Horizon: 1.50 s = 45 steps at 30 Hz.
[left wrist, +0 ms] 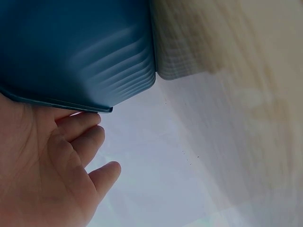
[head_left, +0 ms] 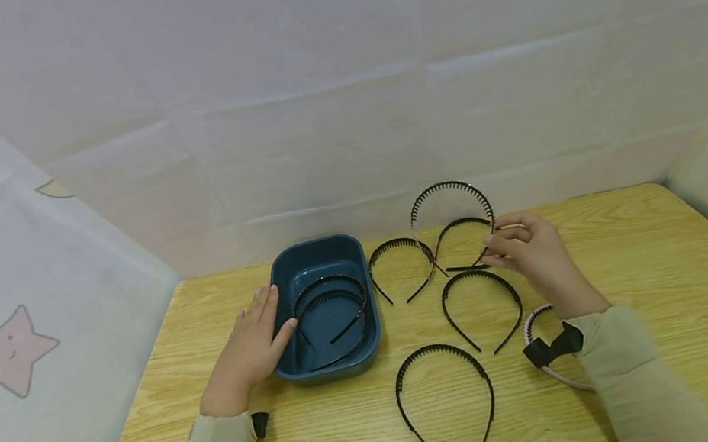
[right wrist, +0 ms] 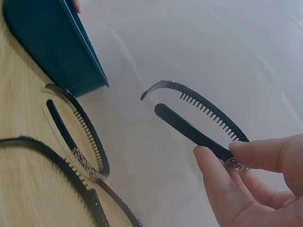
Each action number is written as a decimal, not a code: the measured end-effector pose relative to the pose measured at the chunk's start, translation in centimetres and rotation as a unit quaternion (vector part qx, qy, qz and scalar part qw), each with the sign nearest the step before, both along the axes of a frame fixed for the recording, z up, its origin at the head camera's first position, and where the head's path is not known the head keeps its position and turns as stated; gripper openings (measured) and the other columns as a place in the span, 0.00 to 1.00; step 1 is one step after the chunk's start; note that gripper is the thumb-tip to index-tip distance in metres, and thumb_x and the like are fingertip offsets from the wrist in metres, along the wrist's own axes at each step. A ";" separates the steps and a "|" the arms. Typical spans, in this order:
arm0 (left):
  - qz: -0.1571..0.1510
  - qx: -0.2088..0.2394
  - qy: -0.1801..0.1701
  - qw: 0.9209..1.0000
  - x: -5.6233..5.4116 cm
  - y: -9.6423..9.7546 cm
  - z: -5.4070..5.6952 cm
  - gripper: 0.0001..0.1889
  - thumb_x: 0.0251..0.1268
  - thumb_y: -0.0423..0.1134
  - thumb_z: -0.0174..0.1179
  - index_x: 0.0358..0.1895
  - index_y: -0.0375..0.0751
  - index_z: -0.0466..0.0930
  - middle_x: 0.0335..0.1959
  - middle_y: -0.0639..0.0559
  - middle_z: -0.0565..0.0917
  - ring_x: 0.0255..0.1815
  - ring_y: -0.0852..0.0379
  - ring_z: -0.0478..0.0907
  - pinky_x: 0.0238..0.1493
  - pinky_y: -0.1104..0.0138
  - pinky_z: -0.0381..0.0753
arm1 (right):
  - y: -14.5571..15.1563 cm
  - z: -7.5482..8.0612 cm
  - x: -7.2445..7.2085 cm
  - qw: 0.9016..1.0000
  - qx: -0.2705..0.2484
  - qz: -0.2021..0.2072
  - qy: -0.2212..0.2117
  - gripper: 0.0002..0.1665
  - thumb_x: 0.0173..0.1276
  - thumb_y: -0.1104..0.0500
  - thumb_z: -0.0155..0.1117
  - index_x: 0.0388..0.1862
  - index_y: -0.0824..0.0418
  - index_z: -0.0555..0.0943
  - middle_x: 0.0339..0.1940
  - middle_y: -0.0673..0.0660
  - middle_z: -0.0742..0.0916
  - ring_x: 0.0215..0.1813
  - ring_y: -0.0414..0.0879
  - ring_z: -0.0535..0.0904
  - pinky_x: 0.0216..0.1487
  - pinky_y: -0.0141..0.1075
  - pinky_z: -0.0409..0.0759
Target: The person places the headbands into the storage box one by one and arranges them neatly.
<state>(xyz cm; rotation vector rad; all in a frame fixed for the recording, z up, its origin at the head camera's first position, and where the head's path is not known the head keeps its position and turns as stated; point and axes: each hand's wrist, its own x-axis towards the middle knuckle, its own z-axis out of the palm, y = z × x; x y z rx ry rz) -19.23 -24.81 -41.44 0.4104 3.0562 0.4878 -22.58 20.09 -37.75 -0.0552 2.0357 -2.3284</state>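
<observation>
My right hand [head_left: 533, 254] pinches a black toothed headband [right wrist: 208, 108] between thumb and fingers, near a sparkly stretch of its band. That headband is raised over the back of the table, its arch upward in the head view. My left hand [head_left: 245, 350] lies with extended fingers against the left rim of a dark blue box [head_left: 332, 373]. Inside the box are two black headbands, the upper one [head_left: 328, 279] overlapping the lower. In the left wrist view the fingers [left wrist: 85, 142] show beside the box's rim.
Black headbands lie on the wooden table [head_left: 667, 264]: one right of the box [head_left: 397, 242], one behind the held headband [head_left: 461, 221], one mid-table [head_left: 477, 273] and one in front [head_left: 437, 348]. A pink headband [head_left: 563, 378] is partly hidden by the right sleeve. Pale sheeting [head_left: 314, 142] surrounds the back and sides.
</observation>
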 end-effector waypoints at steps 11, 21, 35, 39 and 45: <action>0.004 -0.006 -0.001 1.000 0.0 0.0 -0.1 0.39 0.83 0.53 0.44 0.81 0.29 0.44 0.82 0.34 0.45 0.82 0.36 0.41 0.77 0.37 0.43 | -2.6 0.7 1.2 0.999 -0.030 0.020 0.011 0.17 0.72 0.70 0.63 0.55 0.63 0.70 0.41 0.54 0.79 0.43 0.47 0.85 0.53 0.42 0.86; 0.006 -0.006 -0.001 1.000 0.0 0.1 -0.1 0.39 0.83 0.53 0.44 0.81 0.29 0.43 0.82 0.34 0.45 0.82 0.36 0.41 0.77 0.38 0.43 | -6.0 -0.1 2.2 0.998 -0.045 0.050 -0.013 0.19 0.71 0.72 0.64 0.56 0.68 0.69 0.40 0.55 0.79 0.40 0.45 0.86 0.52 0.43 0.86; 0.004 -0.005 0.013 1.000 -0.2 0.5 0.0 0.38 0.83 0.51 0.46 0.80 0.27 0.46 0.82 0.33 0.48 0.82 0.35 0.44 0.77 0.37 0.45 | -10.5 -1.2 3.0 0.994 -0.066 0.089 0.001 0.17 0.70 0.75 0.61 0.54 0.70 0.69 0.39 0.55 0.78 0.41 0.46 0.85 0.51 0.46 0.86; 0.005 -0.004 0.009 1.000 -0.3 0.6 0.1 0.38 0.83 0.51 0.45 0.80 0.28 0.46 0.82 0.32 0.47 0.82 0.35 0.43 0.77 0.36 0.44 | -12.0 -1.4 2.8 0.993 -0.068 0.093 -0.003 0.18 0.69 0.76 0.62 0.54 0.72 0.69 0.38 0.55 0.80 0.40 0.45 0.84 0.49 0.48 0.87; 0.005 -0.008 0.007 1.000 -0.4 0.4 -0.1 0.38 0.83 0.52 0.45 0.81 0.28 0.46 0.82 0.33 0.47 0.82 0.36 0.43 0.77 0.37 0.44 | -14.3 -1.6 2.7 0.995 -0.046 0.088 -0.016 0.19 0.67 0.75 0.65 0.54 0.73 0.71 0.38 0.57 0.80 0.37 0.46 0.83 0.45 0.45 0.88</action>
